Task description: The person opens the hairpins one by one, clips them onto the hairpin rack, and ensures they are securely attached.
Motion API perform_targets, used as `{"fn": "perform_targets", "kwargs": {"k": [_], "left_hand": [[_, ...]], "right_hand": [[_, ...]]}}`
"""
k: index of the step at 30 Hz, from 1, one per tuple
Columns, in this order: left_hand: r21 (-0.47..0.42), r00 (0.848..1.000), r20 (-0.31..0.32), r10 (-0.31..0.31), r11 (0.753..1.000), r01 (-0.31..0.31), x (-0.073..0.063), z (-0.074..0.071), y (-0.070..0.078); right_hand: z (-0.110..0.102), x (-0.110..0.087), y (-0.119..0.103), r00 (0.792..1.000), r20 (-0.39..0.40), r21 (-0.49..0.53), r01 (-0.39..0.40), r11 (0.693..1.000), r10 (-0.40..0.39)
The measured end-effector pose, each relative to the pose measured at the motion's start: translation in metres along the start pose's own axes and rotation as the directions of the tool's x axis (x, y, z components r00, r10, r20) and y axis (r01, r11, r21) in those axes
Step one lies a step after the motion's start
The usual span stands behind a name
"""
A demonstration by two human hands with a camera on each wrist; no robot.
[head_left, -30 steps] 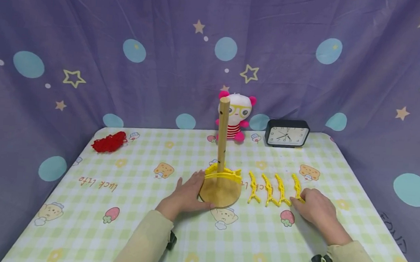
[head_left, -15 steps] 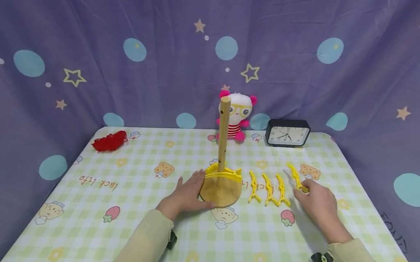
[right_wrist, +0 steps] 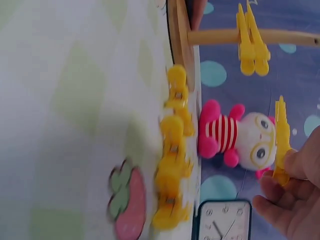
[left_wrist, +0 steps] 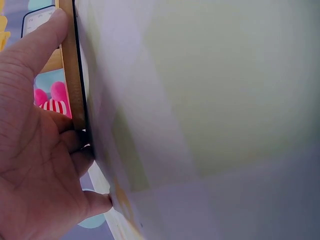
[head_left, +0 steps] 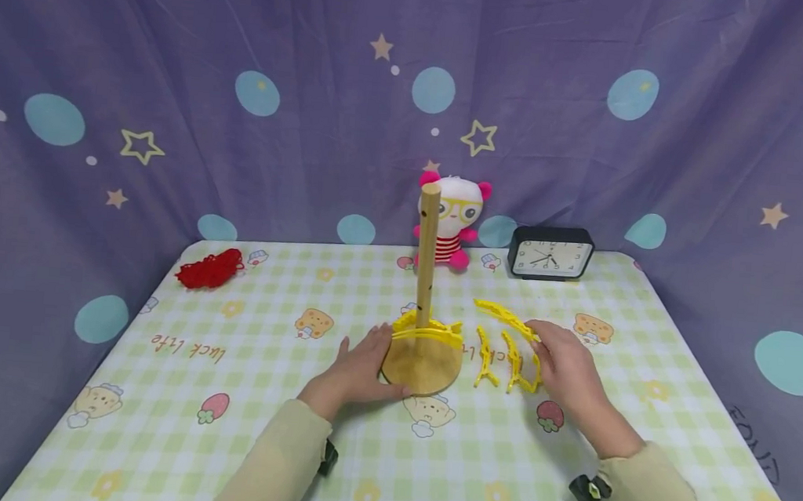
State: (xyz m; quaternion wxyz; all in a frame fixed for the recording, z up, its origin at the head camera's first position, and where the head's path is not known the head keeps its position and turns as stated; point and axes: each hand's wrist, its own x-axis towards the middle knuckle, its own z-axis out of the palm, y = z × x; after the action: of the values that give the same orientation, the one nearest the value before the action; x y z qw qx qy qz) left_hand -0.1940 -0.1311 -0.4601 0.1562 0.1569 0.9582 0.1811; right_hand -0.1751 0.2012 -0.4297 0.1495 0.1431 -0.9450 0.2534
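Observation:
A wooden stand (head_left: 423, 370) has a round base and an upright post (head_left: 426, 260). Two yellow alligator hair clips (right_wrist: 252, 47) are clamped across the post above the base. My left hand (head_left: 356, 373) holds the left rim of the base, its thumb (left_wrist: 42, 42) along the near edge in the left wrist view. Above the table, my right hand (head_left: 565, 366) pinches another yellow hair clip (head_left: 502, 315) by its handle end, the long tip pointing left toward the post. Below it, 3 similar clips (head_left: 485, 358) lie in a row on the tablecloth, the rightmost partly hidden by that hand.
A pink and white plush toy (head_left: 449, 223) sits behind the stand. To its right is a black desk clock (head_left: 550, 254). Red yarn (head_left: 210, 269) lies at the table's far left corner. A purple curtain (head_left: 313, 118) hangs around the checked tablecloth (head_left: 250, 459).
My right hand has lifted the rightmost clip from the row and carried it left, turning it from lengthwise to crosswise. My left hand has stayed on the base.

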Motion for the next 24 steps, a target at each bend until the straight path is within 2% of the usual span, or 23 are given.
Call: {"fn": "perform_targets", "kwargs": {"k": [8, 15, 19, 24], "left_hand": [[-0.004, 1.0, -0.003, 0.008, 1.0, -0.008, 0.0, -0.001, 0.0], [-0.004, 1.0, -0.007, 0.013, 1.0, -0.013, 0.0, -0.001, 0.0], [-0.009, 1.0, -0.008, 0.015, 1.0, -0.015, -0.001, -0.001, 0.0], [-0.004, 1.0, -0.003, 0.015, 1.0, -0.015, -0.001, -0.002, 0.001]], "right_hand": [[0.011, 0.017, -0.028, 0.991, -0.064, -0.006, 0.122, 0.993, -0.122], [0.028, 0.033, -0.057, 0.961, -0.109, -0.043, 0.249, 0.967, -0.253], [0.038, 0.039, -0.069, 0.949, -0.092, -0.092, 0.292, 0.952, -0.3], [0.041, 0.041, -0.077, 0.956, -0.018, -0.119, 0.287, 0.95, -0.291]]}}
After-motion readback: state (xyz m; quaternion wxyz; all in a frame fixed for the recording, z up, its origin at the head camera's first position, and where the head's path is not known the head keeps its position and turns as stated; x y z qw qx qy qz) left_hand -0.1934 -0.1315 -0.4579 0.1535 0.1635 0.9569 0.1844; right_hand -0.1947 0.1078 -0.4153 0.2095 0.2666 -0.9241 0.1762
